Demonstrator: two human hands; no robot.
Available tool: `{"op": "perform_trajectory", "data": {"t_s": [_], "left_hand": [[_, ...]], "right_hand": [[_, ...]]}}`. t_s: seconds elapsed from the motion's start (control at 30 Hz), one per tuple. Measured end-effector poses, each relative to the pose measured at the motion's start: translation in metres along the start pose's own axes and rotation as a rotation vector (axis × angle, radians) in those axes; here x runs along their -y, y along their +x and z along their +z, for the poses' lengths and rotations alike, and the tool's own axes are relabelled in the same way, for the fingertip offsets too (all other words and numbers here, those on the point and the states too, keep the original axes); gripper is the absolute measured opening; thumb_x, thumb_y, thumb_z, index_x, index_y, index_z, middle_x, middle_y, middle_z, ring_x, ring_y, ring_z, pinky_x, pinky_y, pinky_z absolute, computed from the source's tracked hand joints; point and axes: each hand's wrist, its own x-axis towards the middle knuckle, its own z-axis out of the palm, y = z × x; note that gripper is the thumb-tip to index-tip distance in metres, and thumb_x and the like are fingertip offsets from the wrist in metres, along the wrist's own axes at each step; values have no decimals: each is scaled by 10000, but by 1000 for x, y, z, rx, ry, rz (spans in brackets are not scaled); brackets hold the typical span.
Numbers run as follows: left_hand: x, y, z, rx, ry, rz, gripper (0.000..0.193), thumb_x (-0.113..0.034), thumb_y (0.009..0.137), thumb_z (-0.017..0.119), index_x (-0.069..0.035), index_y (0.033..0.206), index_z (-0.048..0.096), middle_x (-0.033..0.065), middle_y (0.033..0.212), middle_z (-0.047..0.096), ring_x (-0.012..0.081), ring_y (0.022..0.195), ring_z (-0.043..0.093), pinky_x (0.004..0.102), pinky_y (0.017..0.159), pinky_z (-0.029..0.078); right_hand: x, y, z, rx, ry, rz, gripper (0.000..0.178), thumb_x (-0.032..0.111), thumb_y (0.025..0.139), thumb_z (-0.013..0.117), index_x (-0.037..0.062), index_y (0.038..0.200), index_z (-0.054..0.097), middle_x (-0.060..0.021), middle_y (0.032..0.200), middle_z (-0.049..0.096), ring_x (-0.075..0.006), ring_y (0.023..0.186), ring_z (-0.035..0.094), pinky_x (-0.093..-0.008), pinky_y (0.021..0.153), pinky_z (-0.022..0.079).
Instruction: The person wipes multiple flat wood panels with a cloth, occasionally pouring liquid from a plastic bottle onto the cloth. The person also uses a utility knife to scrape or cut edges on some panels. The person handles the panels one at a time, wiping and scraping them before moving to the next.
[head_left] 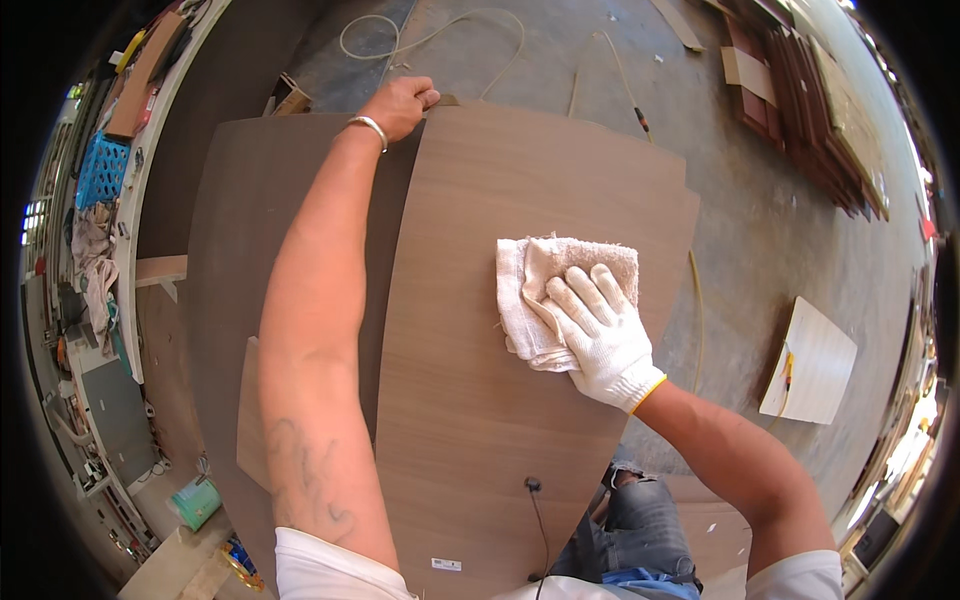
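Observation:
A large brown wood-grain panel point(480, 400) lies in front of me, over a darker brown board point(260, 200) on its left. My right hand point(600, 335), in a white knitted glove with a yellow cuff edge, presses a folded pale terry cloth point(520, 290) onto the panel's right half. Its fingers are spread over the cloth. My left hand point(398, 106) is bare, with a silver bangle at the wrist. It reaches to the far edge by the panel's corner, fingers curled closed. What they grip there is hidden.
A blue plastic basket point(101, 170) and rags sit on the left-hand shelving. Stacked reddish-brown boards point(800, 120) stand at the far right. A pale board point(812, 360) lies on the floor, right. A thin hose point(515, 30) loops across the far floor. A green container point(196, 503) is at lower left.

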Motion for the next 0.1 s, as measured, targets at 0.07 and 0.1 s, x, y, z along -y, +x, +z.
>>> {"op": "perform_trajectory", "data": {"t_s": [0.07, 0.1], "left_hand": [[-2, -4, -1, 49, 51, 10, 287, -221, 1048, 633, 18, 893, 602, 127, 752, 572, 219, 754, 464, 387, 737, 465], [-6, -7, -1, 85, 68, 11, 292, -227, 1046, 640, 19, 894, 603, 133, 761, 584, 217, 764, 459, 385, 742, 468]], "right_hand": [[-1, 0, 0, 8, -2, 11, 513, 141, 782, 730, 20, 1278, 684, -162, 1402, 643, -362, 1381, 540, -578, 1220, 349], [-5, -2, 2, 27, -31, 9, 533, 162, 772, 750, 29, 1285, 688, -162, 1410, 638, -367, 1383, 538, -584, 1220, 348]]}}
